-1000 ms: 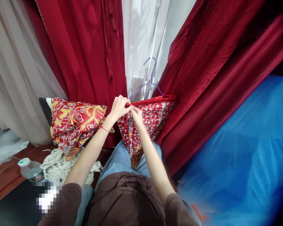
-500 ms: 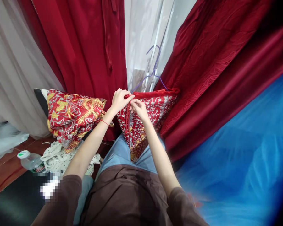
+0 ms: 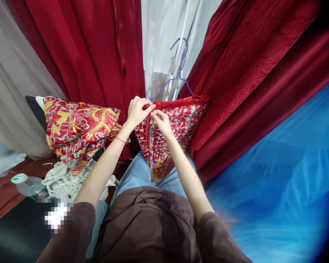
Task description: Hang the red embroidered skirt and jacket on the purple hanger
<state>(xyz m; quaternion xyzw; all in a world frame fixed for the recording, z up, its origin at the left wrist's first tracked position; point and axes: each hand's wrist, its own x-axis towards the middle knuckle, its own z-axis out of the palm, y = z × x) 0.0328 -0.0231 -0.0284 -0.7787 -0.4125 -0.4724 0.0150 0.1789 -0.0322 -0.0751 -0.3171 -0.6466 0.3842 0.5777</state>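
I see my left grip [image 3: 137, 111] and right grip [image 3: 160, 123] pinched together on the red top edge of the embroidered garment [image 3: 182, 120], which hangs on a purple hanger [image 3: 180, 60] above my lap. A second embroidered piece [image 3: 76, 126] sits to the left.

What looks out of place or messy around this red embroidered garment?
A capped water bottle lies on its side on the floor, beside a white spotted cloth crumpled in a heap. The left hand and right hand pinch the embroidered garment at its top edge; no damage shows.
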